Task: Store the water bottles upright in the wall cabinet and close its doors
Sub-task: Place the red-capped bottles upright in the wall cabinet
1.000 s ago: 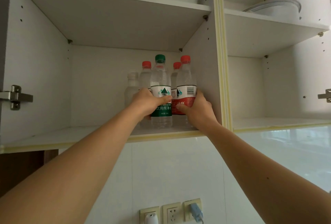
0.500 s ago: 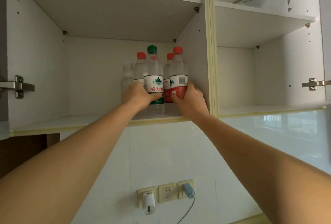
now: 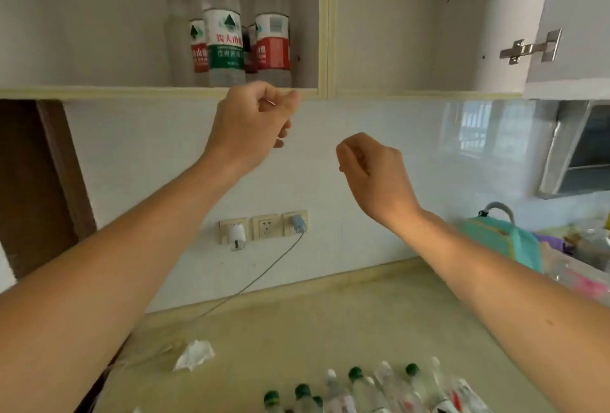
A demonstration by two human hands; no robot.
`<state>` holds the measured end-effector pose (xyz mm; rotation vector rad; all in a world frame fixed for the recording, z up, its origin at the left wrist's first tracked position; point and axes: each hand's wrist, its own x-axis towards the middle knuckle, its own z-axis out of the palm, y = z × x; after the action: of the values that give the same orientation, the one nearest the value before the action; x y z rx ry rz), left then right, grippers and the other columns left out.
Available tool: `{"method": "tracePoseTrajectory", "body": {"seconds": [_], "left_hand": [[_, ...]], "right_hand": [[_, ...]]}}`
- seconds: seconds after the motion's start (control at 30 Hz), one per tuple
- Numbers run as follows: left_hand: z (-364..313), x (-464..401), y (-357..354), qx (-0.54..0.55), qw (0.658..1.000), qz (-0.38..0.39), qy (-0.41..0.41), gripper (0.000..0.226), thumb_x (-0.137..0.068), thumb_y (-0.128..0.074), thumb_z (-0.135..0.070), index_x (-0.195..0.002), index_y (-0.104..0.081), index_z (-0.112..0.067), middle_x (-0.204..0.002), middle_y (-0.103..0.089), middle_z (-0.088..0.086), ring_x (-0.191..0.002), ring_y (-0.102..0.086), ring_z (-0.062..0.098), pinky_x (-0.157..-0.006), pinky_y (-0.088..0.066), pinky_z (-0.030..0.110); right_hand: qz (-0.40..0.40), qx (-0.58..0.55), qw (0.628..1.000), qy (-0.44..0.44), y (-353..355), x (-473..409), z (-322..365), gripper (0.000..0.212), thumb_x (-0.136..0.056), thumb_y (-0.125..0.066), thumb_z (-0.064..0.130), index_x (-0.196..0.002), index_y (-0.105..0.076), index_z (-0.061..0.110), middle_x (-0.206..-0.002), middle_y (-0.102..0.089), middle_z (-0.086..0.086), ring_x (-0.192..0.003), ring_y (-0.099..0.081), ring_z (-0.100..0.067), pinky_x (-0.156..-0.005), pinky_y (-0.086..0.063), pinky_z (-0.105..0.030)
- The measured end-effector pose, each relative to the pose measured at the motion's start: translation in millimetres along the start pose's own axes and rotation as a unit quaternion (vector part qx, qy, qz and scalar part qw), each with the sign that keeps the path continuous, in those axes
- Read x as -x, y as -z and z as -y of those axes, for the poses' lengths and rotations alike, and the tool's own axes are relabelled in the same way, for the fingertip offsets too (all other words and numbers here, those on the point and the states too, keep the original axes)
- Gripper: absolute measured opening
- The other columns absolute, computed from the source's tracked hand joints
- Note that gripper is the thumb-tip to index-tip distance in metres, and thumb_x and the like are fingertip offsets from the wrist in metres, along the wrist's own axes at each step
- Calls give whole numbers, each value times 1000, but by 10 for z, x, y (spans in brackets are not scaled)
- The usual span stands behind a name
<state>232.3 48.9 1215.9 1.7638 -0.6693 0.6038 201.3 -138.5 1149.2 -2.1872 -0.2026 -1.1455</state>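
So far a cluster of water bottles (image 3: 231, 26) stands upright in the wall cabinet (image 3: 325, 49), upper middle of the frame. Below it the left hand (image 3: 251, 125) and, further right, the right hand (image 3: 373, 175) hang loosely curled, holding nothing. More bottles (image 3: 369, 389), seemingly lying down, wait on the counter (image 3: 330, 313) at bottom centre; the doors remain open.

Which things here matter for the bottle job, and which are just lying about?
Job:
- bottles upright in the cabinet
- bottles on the counter, not yet stored
- cabinet, open
- door with hinge
- left hand and right hand, both holding nothing

Lying about:
- tissue
- sockets, plugs, cable
- teal bag
- range hood
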Motion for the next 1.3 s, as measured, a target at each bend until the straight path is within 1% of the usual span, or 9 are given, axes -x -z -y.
{"method": "tracePoseTrajectory", "body": {"seconds": [0.13,0.37,0.53,0.73,0.83,0.93,1.07,1.2,1.3], "left_hand": [[360,869,-440,31,995,55,76,30,-97,-65,-36,-90,-69,-7,-67,-69,-1,-60,-67,14,-57,-59,31],[1027,2656,-1099,11,967,183,176,33,-99,-57,-45,-81,-70,-20,-53,-56,-10,-46,-43,-1,-46,-35,11],[1346,3682,-1279,22,940,269,210,44,-102,-54,-44,-72,-65,-14,-50,-49,-10,-45,-41,2,-48,-32,13],[1919,4789,-1402,3,869,429,247,33,-101,-55,-40,-71,-61,-28,-54,-54,-19,-48,-45,2,-50,-33,17],[2277,5338,-1380,-9,827,489,277,38,-101,-53,-47,-71,-61,-24,-54,-54,-12,-49,-45,6,-50,-34,25],[2682,5818,-1374,-73,793,537,279,42,-101,-53,-47,-70,-59,-18,-60,-61,-2,-59,-59,19,-60,-48,41],[3316,6460,-1406,-139,740,566,335,39,-101,-52,-46,-71,-56,-20,-68,-66,-1,-64,-66,22,-61,-58,43],[3933,7162,-1611,-153,703,545,431,34,-100,-58,-39,-74,-59,-16,-65,-65,3,-51,-63,14,-50,-59,36],[4372,7632,-1886,-140,688,507,499,30,-98,-62,-35,-78,-61,-12,-63,-64,4,-52,-62,20,-59,-61,48]], "right_hand": [[63,-33,995,-67,55,849,-378,26,-100,-51,27,-89,-66,10,-71,-69,-5,-71,-65,-24,-72,-48,-39],[111,-42,981,-156,149,2540,-963,31,-103,-50,29,-85,-67,9,-67,-67,-5,-59,-63,-24,-59,-49,-39],[100,-26,954,-283,319,3737,-1122,48,-99,-44,43,-72,-55,4,-58,-52,-9,-45,-39,-14,-45,-32,-29],[123,61,877,-460,119,5053,-1159,54,-102,-49,33,-58,-39,3,-48,-38,-11,-45,-30,-14,-49,-32,-41],[136,92,828,-536,-120,5673,-1166,51,-101,-53,29,-57,-43,5,-47,-41,-1,-44,-32,-11,-50,-31,-33],[193,80,777,-594,-356,6234,-1200,37,-99,-54,29,-63,-51,17,-56,-52,6,-49,-44,-7,-51,-36,-30],[236,65,709,-661,-676,6996,-1416,26,-101,-53,34,-96,-70,14,-90,-71,-3,-80,-65,-20,-76,-55,-37],[233,66,676,-696,-1020,7744,-1778,28,-98,-56,31,-115,-69,13,-110,-73,-6,-95,-67,-24,-85,-55,-37],[230,62,668,-705,-1293,8246,-2132,29,-98,-55,34,-119,-67,17,-113,-73,-7,-99,-68,-27,-87,-56,-41]]}}
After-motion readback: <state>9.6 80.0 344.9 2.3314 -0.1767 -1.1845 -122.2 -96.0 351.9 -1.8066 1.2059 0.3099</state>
